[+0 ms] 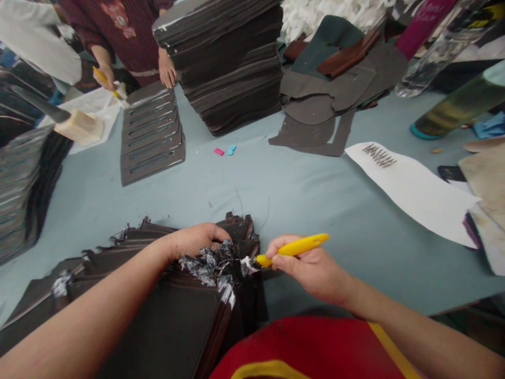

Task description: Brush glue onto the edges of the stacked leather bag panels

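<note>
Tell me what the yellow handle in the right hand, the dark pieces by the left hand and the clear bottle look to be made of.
Yellow handle: likely smooth plastic, judging by its even, bright colour.
Dark pieces: perhaps leather or imitation leather, smooth with a low sheen; the look leaves it open.
Clear bottle: probably glossy plastic, see-through with bright highlights; glass isn't ruled out.

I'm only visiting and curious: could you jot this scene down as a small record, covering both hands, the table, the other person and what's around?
Left hand: the left hand rests on dark pieces
Right hand: the right hand holds a yellow brush, tip at the white smears
Table: blue-grey table
Other person: a co-worker's hand holds a second brush by overlapping slotted pieces
Beyond: tall dark stack, cut scraps
Right side: white paper, clear bottle
</note>
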### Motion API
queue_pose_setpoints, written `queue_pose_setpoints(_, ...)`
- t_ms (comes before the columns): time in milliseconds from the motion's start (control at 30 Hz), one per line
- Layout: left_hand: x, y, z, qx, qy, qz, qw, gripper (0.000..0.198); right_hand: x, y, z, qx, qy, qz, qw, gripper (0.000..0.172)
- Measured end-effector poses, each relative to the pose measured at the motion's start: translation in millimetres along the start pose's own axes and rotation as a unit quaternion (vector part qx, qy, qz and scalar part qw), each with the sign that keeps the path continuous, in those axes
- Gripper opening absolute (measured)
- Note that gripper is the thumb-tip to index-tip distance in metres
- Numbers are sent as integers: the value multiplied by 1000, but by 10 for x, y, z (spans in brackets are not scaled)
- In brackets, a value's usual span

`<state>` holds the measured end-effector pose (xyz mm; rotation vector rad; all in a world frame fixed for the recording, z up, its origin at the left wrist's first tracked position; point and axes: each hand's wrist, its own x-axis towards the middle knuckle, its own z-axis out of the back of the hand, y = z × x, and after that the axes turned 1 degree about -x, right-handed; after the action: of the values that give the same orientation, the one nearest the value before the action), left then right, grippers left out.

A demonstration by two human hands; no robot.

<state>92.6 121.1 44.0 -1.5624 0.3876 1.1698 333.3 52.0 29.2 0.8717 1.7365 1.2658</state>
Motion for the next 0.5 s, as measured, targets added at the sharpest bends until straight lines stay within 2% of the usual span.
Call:
queue_pose_setpoints(100, 10, 23, 5, 1, -1, -2, 1000, 24, -48, 92, 55, 2, -27, 7, 1000, 13)
queue_pose_setpoints(200, 36, 51, 15, 18, 3, -9, 1000, 23, 7, 18, 168, -31, -94, 11, 995, 15)
queue_pose_setpoints(300, 60, 47, 32, 55, 3, -44, 997, 20, 63, -77, 152, -78, -146, 14, 986, 16)
queue_pose_setpoints(333, 64, 36, 39, 75, 1, -67, 995, 19, 64, -85, 114, -83, -135, 14, 987, 16)
queue_pose_setpoints(433, 58, -11, 58, 142, -15, -127, 982, 18, 24, -29, 9, -63, -46, 31, 996, 12)
queue_pose_setpoints(500, 46, -34, 64, 168, -23, -137, 976, 18, -2, 22, 12, -38, -41, 45, 997, 11)
